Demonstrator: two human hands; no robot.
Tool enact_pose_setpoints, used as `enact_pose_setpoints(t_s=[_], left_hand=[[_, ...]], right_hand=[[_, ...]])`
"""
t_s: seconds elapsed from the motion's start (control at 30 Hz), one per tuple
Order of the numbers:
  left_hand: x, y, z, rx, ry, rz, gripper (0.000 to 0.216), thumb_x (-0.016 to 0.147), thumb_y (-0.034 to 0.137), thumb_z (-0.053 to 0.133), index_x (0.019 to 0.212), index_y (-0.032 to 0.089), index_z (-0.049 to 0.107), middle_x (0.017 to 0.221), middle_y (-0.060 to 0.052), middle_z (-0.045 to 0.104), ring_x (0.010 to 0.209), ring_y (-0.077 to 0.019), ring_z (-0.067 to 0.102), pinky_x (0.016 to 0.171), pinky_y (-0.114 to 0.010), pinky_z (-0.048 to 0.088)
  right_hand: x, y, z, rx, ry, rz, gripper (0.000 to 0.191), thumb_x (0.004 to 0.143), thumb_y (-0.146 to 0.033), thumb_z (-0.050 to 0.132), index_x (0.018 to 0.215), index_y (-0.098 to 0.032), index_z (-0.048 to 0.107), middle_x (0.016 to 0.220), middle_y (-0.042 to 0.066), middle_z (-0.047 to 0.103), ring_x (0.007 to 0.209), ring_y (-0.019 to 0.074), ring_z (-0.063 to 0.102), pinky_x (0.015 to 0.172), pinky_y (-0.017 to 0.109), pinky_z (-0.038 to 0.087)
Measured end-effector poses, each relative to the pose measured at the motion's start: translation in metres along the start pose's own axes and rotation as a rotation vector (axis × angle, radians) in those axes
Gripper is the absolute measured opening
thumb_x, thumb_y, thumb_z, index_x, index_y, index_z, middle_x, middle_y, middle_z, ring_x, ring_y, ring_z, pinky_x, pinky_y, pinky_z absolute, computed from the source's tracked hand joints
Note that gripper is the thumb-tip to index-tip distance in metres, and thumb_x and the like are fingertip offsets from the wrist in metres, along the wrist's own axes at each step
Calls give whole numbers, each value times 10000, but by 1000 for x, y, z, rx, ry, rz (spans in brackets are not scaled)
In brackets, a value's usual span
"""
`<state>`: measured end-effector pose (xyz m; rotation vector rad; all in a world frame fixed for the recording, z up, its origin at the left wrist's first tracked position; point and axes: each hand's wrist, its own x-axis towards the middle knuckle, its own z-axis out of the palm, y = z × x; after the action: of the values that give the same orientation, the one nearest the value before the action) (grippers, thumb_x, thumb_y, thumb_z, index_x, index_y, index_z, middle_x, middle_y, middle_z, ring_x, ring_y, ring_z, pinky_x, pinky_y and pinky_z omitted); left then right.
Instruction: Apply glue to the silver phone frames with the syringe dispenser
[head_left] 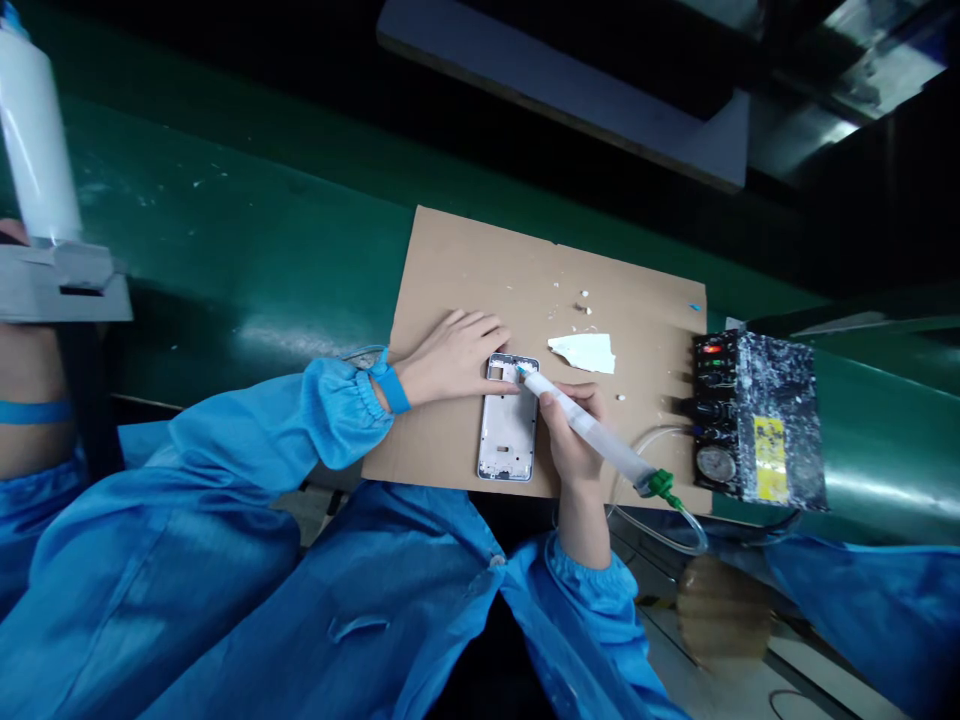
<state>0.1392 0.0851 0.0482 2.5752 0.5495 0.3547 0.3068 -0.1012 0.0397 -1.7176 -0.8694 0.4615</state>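
Note:
A white phone frame lies on a brown cardboard sheet. My left hand rests flat beside its upper left corner, fingers stretched out and touching the frame's top edge. My right hand is closed round a clear glue syringe, held like a pen. The syringe's tip touches the frame's top right corner. A green fitting at the syringe's back end joins a clear hose.
A torn white paper scrap and white crumbs lie on the cardboard. A black, paint-spattered controller box stands at the right. The bench is a green surface. Another person's arm and a white cartridge are at the left.

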Motion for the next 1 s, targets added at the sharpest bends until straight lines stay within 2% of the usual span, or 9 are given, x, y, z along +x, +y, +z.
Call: enact_pose_setpoints(t_s=[0.23,0.43,0.6,1.0], left_hand=[[0,0,-1,-2,1,3,562,970,748,744,1104,209,663,1177,-89,737,1110,-292,669,953,-429,428],[1,1,-1,11,-9,0,593,938,746,792,1105,191,664,1192,-96,735,1110,-291,673,960,-432,432],[0,0,-1,1,-1,5,584,960,769,745,1102,209,662,1182,-92,738,1103,-292,670,951,-426,436],[0,1,-3,4,-11,-2,597,960,760,753,1120,190,676,1181,-89,733,1073,-277,660,964,-419,427]], right_hand=[[0,3,-1,-10,-8,1,413,913,-601,870,947,-226,700,944,83,832,785,242,768,673,356,609],[0,2,-1,1,7,6,424,904,-603,884,928,-221,702,878,69,816,696,217,725,618,334,563],[1,2,-1,-1,10,13,439,889,-620,889,924,-224,702,871,64,815,700,222,732,618,336,572],[-1,6,-3,11,-3,14,393,906,-565,890,942,-222,704,889,59,821,707,209,730,635,328,572]])
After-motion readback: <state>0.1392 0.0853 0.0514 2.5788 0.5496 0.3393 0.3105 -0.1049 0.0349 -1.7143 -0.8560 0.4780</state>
